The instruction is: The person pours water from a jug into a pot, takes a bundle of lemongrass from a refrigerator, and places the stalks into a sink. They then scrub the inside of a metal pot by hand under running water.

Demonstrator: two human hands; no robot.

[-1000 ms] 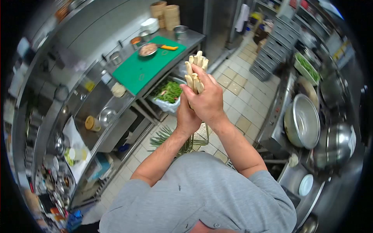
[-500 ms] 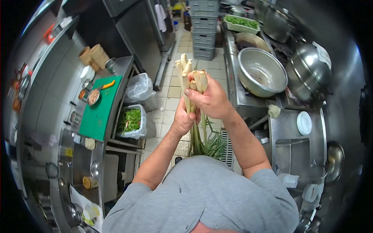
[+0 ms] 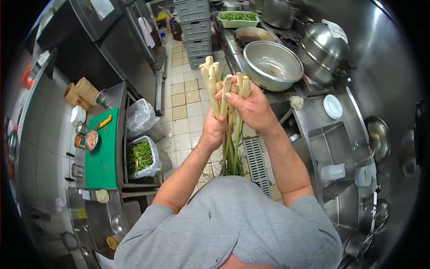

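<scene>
Far left, against the tiled wall: green cutting board (image 3: 104, 152) w/ an orange-handled knife (image 3: 105, 121) and a small bowl (image 3: 92, 140) on it. Just right of it, on the lower shelf, a bag of cut greens (image 3: 139, 157).

Centre: lemongrass bundle (image 3: 224, 96) held upright at chest height above the floor tiles, pale butt ends up, green tops hanging down toward the shirt. Left hand (image 3: 213, 130) is wrapped round the stalks lower down, closed on them. Right hand (image 3: 251, 105) is closed round the upper part, fingers (image 3: 228, 96) across the butts.

Judgement: butt ends sit uneven, some stalks higher than others. To do this well, keep the lower hand firm as a collar, ease the upper grip and tap ends level; stalks could slip if both hands loosen together.

Right: steel bowl (image 3: 273, 65) on the counter, sink (image 3: 331, 143) nearer, approx. level w/ the elbow.
</scene>
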